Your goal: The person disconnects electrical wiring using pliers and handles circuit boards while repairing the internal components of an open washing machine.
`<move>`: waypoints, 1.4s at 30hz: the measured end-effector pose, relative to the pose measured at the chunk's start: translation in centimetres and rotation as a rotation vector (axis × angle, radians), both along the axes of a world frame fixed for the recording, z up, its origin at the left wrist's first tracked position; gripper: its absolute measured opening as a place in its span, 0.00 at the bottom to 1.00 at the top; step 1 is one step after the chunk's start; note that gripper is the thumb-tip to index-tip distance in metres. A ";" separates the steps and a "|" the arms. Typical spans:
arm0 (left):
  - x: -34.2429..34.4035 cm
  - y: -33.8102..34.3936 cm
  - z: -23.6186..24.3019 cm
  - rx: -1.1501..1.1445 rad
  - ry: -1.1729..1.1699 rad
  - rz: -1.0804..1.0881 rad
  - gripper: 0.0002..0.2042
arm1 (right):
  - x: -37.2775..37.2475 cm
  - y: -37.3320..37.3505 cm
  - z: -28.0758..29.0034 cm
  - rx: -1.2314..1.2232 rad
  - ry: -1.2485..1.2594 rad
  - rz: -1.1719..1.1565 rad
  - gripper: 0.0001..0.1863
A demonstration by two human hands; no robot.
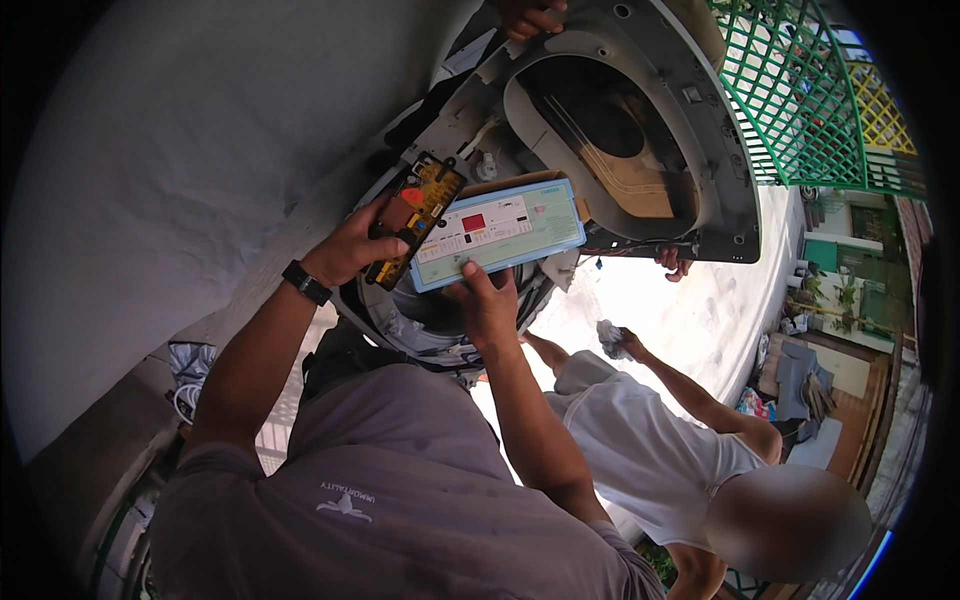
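My left hand grips a yellow circuit board in a dark frame with a red part on it. My right hand holds a flat, light blue box with a printed label, thumb on its face; the box lies partly beside the board. Both are over the opened body of a machine, apparently a washer. Above them, a grey top panel with a large oval opening is tilted up, held by another person's hands, one at the top and one at the lower right.
A person in a white sleeveless shirt is at lower right, holding a crumpled cloth. A pale wall rises at left. A green lattice fence stands at upper right, with piled boards and clutter along the right side.
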State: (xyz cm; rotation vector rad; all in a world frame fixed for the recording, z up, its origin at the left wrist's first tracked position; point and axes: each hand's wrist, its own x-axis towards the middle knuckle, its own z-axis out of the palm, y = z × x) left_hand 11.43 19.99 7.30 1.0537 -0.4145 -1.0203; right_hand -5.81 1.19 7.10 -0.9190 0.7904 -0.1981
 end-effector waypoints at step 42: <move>3.2 -3.1 1.5 -0.002 0.008 -0.099 0.34 | -0.8 -1.0 -0.3 0.066 -0.150 0.033 0.37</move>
